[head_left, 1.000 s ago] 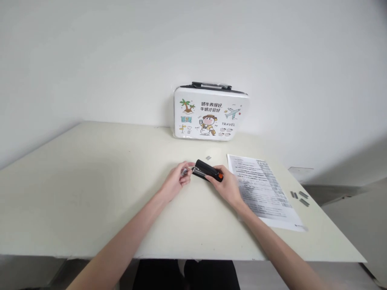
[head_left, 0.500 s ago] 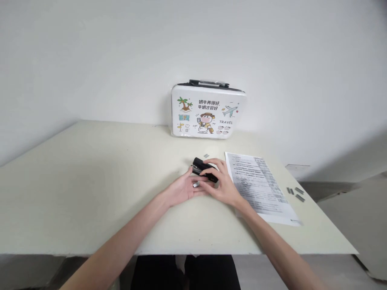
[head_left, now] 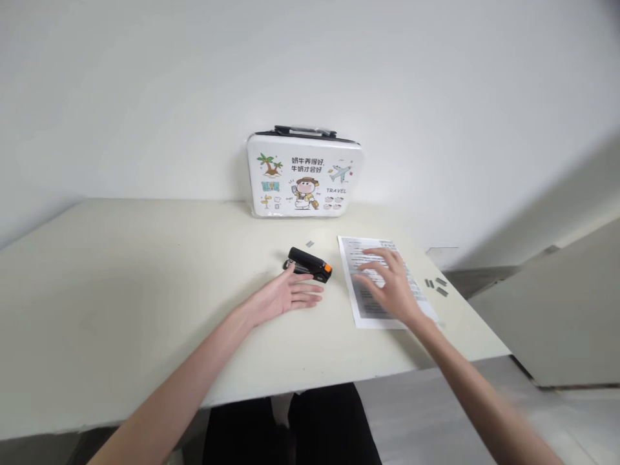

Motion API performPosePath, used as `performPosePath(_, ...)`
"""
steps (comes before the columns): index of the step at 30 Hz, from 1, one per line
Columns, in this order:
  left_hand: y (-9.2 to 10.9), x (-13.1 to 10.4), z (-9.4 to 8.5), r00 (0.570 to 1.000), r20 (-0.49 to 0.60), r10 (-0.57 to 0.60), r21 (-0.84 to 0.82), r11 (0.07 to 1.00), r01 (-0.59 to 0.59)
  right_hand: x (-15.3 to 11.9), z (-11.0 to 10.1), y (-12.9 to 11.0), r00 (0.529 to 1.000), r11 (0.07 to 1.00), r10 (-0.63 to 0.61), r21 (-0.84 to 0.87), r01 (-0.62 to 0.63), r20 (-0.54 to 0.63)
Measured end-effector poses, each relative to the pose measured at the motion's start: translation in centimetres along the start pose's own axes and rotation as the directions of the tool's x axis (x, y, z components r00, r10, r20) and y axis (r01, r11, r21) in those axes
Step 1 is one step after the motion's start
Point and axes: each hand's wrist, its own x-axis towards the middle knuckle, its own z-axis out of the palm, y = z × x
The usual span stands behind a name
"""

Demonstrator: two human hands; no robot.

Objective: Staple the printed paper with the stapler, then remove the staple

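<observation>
A black stapler [head_left: 309, 263] with an orange part at its rear end lies on the table. My left hand [head_left: 278, 300] is just in front of it, palm turned up and fingers stretched out flat. Its thumb overlaps the stapler's left end; whether it presses on it I cannot tell. Over the printed sheet [head_left: 361, 310] hovers my right hand [head_left: 393, 287], fingers curved and apart, with nothing visible between them. A small grey staple strip [head_left: 310, 244] lies behind the stapler.
Several more staple strips [head_left: 440, 291] lie right of the sheet, near the table's right edge. A white carry case [head_left: 305, 174] with cartoon prints stands against the wall at the back. The table [head_left: 121, 290] stretches far to the left.
My right hand has left the stapler and moved right, over the sheet. The small strip seen at my fingers earlier no longer shows. The view has turned right.
</observation>
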Motion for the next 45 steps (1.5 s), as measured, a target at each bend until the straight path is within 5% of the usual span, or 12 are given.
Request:
performPosePath(4,0.1,0.2,0.1,0.999,-0.03,0.018,0.032,0.999,-0.017,-2.6,-3.9,8.6,0.955,0.946,0.268,-0.155,-0.285,-0.124)
performPosePath(7,0.1,0.2,0.0,0.999,-0.028,0.026,0.042,0.999,-0.025,-4.1,-5.5,13.8,0.91,0.864,0.397,-0.287,-0.413,-0.115)
performPosePath(12,0.1,0.2,0.0,0.999,-0.025,0.03,0.047,0.998,-0.029,-5.7,-5.7,16.8,0.816,0.693,0.577,-0.508,-0.512,-0.036)
performPosePath(19,0.1,0.2,0.0,0.999,-0.026,0.041,0.061,0.997,-0.039,-5.5,-5.2,15.6,0.772,0.576,0.634,-0.643,-0.505,-0.039)
performPosePath(24,0.0,0.4,-0.6,0.999,-0.003,0.046,0.075,0.996,-0.045,-4.8,-4.7,11.9,0.902,0.821,0.431,-0.422,-0.385,0.015)
performPosePath(27,-0.2,0.4,-0.5,0.998,0.004,0.055,0.104,0.993,-0.055,-5.5,-3.2,9.1,0.922,0.913,0.365,-0.245,-0.328,0.127)
performPosePath(35,-1.5,0.4,1.8,0.988,0.03,0.15,0.042,0.988,-0.151,-7.6,-0.5,6.6,0.917,0.935,0.343,-0.172,-0.312,0.203)
performPosePath(45,-0.9,0.9,1.0,0.99,0.003,0.138,0.054,0.989,-0.138,-7.5,-0.5,6.2,0.92,0.931,0.348,-0.18,-0.317,0.178)
